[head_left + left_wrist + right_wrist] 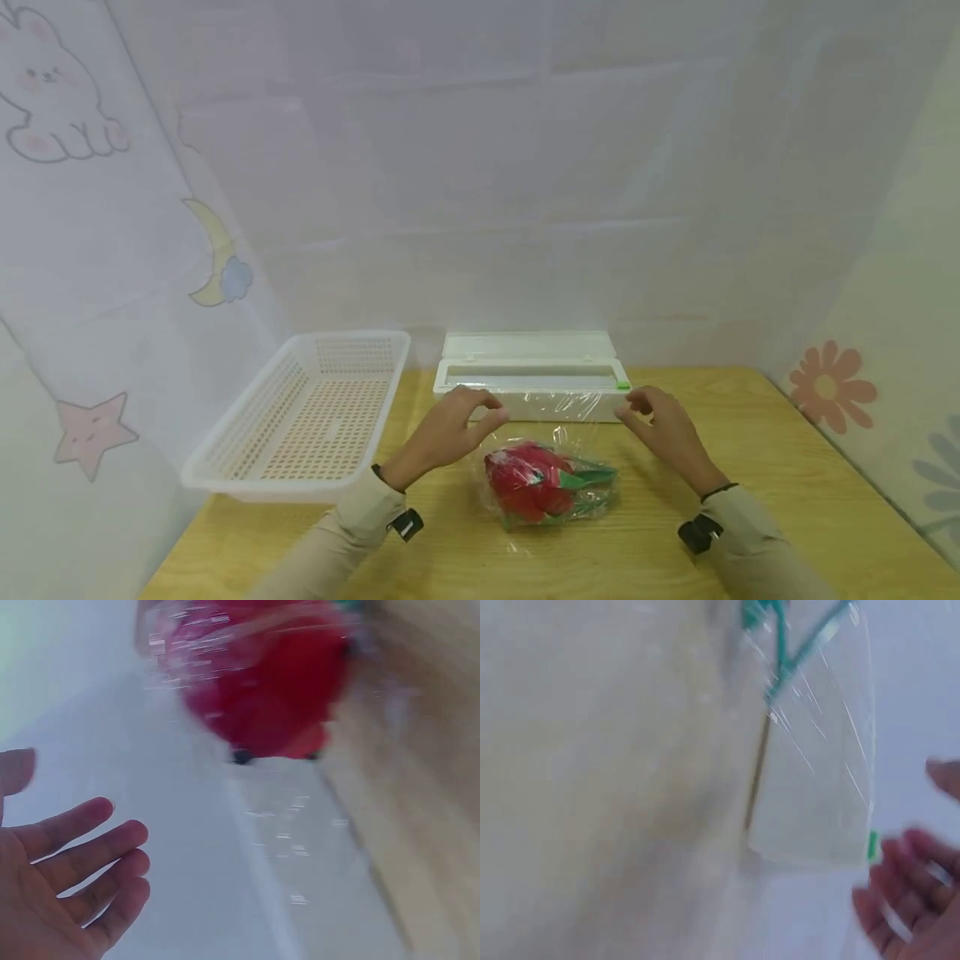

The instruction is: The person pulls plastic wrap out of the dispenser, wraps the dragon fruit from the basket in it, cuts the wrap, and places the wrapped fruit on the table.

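A red dragon fruit (528,482) with green leafy tips lies on the wooden table under clear, wrinkled cling film (596,492). Glints of film also show across the front of the white cling film dispenser (525,406) behind it. My left hand (456,427) is above and left of the fruit; the left wrist view shows its fingers spread, with nothing between them and the thumb. On the other side, my right hand (663,429) hovers near the dispenser's right front corner. Its fingers (911,881) are loosely bent, apart from the thumb.
The dispenser's lid (528,344) stands up at the back, and a green slider (622,385) sits at its right end. A white plastic basket (386,417) occupies the left of the table (750,433). Printed cloth hangs behind and at both sides.
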{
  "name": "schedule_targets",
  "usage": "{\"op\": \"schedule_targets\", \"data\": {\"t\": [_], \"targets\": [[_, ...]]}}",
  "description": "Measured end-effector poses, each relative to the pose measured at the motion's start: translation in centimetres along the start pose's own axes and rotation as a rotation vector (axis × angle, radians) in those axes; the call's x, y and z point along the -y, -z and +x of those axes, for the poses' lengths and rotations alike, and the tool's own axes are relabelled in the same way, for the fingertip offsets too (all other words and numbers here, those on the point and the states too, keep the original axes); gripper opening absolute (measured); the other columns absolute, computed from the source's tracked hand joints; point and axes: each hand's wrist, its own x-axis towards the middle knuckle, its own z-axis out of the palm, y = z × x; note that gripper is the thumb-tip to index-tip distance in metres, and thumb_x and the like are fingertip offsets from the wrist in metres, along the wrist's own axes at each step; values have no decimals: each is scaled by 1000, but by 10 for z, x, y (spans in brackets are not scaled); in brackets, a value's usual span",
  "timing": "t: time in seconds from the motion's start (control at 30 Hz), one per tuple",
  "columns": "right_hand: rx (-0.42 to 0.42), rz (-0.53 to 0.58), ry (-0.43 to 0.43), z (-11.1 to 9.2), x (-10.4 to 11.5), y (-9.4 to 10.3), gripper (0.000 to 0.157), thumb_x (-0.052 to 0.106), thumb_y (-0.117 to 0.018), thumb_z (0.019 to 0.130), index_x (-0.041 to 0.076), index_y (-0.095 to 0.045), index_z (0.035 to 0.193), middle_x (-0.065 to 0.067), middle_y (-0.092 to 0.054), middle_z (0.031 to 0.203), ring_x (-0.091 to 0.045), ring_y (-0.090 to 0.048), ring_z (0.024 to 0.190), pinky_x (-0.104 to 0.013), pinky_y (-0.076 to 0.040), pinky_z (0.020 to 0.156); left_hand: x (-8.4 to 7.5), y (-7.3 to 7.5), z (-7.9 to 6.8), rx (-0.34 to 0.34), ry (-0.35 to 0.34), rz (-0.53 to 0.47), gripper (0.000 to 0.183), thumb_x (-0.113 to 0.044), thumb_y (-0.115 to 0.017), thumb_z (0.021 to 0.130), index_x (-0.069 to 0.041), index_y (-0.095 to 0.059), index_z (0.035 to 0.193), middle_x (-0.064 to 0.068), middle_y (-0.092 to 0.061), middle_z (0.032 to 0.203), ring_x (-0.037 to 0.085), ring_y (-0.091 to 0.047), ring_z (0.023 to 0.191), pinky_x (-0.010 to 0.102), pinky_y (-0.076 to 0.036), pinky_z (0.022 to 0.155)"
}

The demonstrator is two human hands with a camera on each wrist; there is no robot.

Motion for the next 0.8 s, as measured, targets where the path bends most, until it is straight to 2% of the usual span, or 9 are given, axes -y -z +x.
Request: {"op": "schedule_targets", "data": {"t": [0.07, 0.17, 0.3, 0.5, 0.8], "targets": [[-18, -29, -78, 7, -4, 2, 48, 27, -71, 94, -11, -57, 122, -26, -61, 110, -43, -58, 100, -56, -50, 79, -9, 8, 14, 12, -69, 18, 28, -33, -55, 103, -11, -72, 106, 3, -72, 107, 23, -63, 106, 42, -49, 93], [27, -47, -162, 19, -12, 0, 67, 38, -68, 96, -15, -49, 132, -35, -55, 122, -50, -52, 110, -62, -46, 84, -24, 18, 37, 59, -167, 60, 26, -29, -55, 104, -10, -71, 107, 3, -73, 107, 23, -64, 105, 41, -48, 96], [86, -11, -187, 32, -24, -8, 78, 45, -66, 95, -14, -43, 141, -37, -50, 132, -52, -48, 119, -65, -44, 91, -40, 24, 70, 156, -240, 116, 24, -26, -54, 104, -10, -71, 110, 3, -72, 108, 22, -64, 103, 38, -48, 94], [112, 53, -152, 37, -38, -18, 77, 40, -72, 92, -9, -45, 144, -36, -42, 142, -56, -37, 129, -70, -35, 99, -42, 13, 107, 255, -289, 155, 21, -22, -57, 103, -9, -72, 111, 1, -73, 107, 18, -64, 99, 34, -48, 93], [130, 100, -115, 38, -48, -19, 71, 40, -72, 92, -3, -49, 144, -34, -44, 143, -57, -36, 130, -71, -32, 102, -40, -14, 146, 311, -286, 232, 17, -19, -60, 102, -11, -74, 108, 1, -74, 105, 16, -67, 98, 27, -51, 88]]}}
